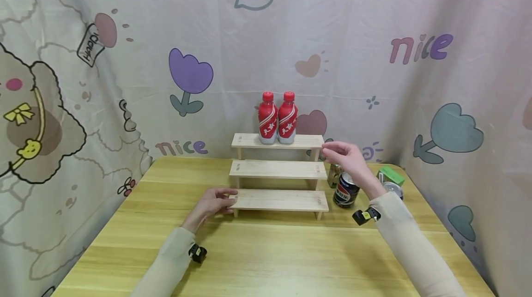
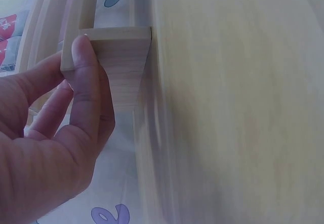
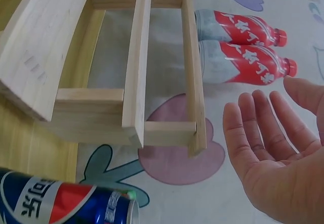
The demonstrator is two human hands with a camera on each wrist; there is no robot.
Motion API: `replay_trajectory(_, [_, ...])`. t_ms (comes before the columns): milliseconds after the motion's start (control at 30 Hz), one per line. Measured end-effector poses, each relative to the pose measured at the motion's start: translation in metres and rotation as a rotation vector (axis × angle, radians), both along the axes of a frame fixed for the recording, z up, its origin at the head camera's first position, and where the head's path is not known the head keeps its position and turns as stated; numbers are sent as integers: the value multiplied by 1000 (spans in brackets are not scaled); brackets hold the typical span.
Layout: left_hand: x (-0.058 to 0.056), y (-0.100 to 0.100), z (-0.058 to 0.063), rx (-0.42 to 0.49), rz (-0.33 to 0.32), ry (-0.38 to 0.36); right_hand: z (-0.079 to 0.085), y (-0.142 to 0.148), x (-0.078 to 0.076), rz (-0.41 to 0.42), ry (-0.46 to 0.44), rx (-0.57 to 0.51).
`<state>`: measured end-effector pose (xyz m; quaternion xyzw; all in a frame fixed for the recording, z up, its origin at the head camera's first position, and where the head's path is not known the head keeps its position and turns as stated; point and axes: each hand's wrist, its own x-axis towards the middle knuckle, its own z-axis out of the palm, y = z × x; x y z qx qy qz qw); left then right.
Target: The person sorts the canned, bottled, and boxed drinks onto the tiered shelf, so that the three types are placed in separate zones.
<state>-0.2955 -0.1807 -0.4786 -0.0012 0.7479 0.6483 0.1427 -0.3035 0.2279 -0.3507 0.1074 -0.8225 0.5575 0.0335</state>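
A three-tier wooden stand (image 1: 279, 170) stands on the table, with two red-capped drink bottles (image 1: 268, 121) side by side on its top tier. My left hand (image 1: 214, 203) grips the left end of the lowest board (image 2: 116, 33), thumb and fingers about its corner. Beside the right end of the top tier is my right hand (image 1: 348, 158), raised, with fingers loosely bent and nothing in them. In the right wrist view that hand (image 3: 278, 158) appears apart from the stand, below the bottles (image 3: 243, 64).
A dark blue cola can (image 1: 346, 190) stands right of the stand. A gold-coloured item (image 1: 334, 175) sits behind it, partly hidden. Farther right, a green-topped box (image 1: 391, 175) and a silver-topped can (image 1: 393, 190) are partly behind my right forearm. Printed curtains (image 1: 349, 80) hang behind the table.
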Motion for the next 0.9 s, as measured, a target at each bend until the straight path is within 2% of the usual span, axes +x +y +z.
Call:
replay_trajectory(300, [-1, 1, 2, 13, 5, -10, -4, 19, 11, -54, -14, 26])
replay_trajectory(467, [1, 1, 2, 24, -5, -8, -6, 29, 20, -57, -21, 25])
replay_trajectory(700, [1, 1, 2, -2, 4, 2, -8, 46, 28, -64, -14, 25])
replay_trajectory(900, [1, 1, 2, -7, 15, -2, -13, 61, 35, -103, -6, 25])
